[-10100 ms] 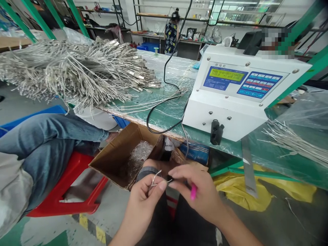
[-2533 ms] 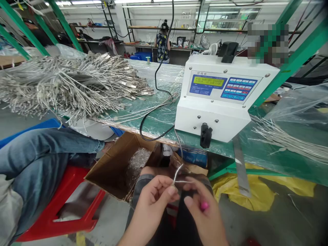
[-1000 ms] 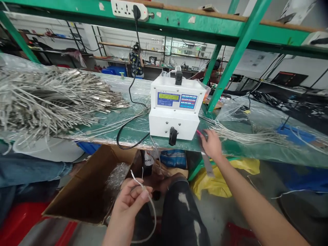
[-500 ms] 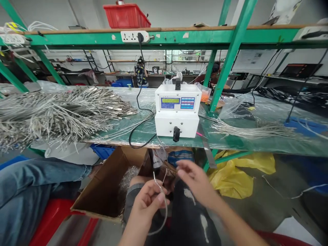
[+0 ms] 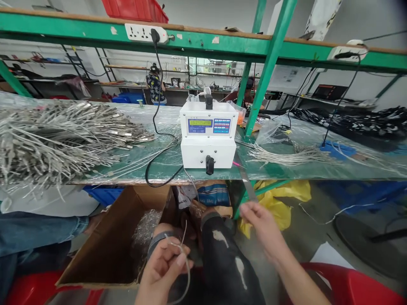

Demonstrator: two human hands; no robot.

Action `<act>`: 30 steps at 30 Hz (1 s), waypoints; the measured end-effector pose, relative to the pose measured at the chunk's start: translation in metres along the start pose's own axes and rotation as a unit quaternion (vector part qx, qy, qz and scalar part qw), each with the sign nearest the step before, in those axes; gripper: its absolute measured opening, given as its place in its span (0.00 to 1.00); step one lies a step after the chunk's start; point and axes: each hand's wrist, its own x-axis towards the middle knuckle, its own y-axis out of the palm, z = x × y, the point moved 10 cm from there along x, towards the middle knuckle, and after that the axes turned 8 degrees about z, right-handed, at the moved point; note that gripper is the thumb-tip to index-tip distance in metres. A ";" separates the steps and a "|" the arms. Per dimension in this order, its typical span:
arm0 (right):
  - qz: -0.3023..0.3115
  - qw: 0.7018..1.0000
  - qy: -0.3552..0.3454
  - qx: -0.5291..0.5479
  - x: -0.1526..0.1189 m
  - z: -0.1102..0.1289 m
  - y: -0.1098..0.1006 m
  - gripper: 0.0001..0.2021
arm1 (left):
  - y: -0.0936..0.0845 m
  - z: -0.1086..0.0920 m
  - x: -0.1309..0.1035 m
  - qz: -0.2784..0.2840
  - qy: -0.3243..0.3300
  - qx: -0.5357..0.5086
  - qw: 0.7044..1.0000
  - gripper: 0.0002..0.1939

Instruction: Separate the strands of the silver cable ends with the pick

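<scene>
1 cable (image 5: 189,275) (bent) pinched in left grip (image 5: 165,267).

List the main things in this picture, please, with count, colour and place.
Table: one, green, across the middle
Machine: one, white, on the table
Cable heap: one, greyish, table's left
Cable bundle: one, whitish, right of machine
Thin stick: one, pink, right of machine
Metal strip: one, grey, across table edge
Socket strips: two, white, near the top
Bin: one, red, top left
Cardboard box: one, brown, lower left
Plastic: one heap, yellow, below table
Seats: two, red, bottom corners
Co-worker's trousers: one pair, blue, left edge
Cable: one, whitish, lower middle
Left hand: one, bare, holding the cable
Right hand: one, bare, near metal strip's end
</scene>
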 end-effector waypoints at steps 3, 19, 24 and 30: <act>-0.044 0.999 0.011 -0.005 -0.006 -0.002 -0.022 0.23 | -0.023 0.006 0.003 -0.028 -0.020 0.010 0.999 0.20; -0.023 0.999 0.030 -0.014 0.046 0.007 0.021 0.25 | 0.012 -0.019 0.065 0.043 0.004 0.028 0.999 0.15; 0.053 0.993 0.082 0.067 0.125 0.011 0.052 0.24 | 0.061 -0.036 0.093 0.108 0.005 0.027 0.994 0.10; 0.093 0.971 0.180 0.128 0.173 0.009 0.061 0.16 | 0.079 -0.046 0.117 0.114 -0.001 0.048 0.992 0.15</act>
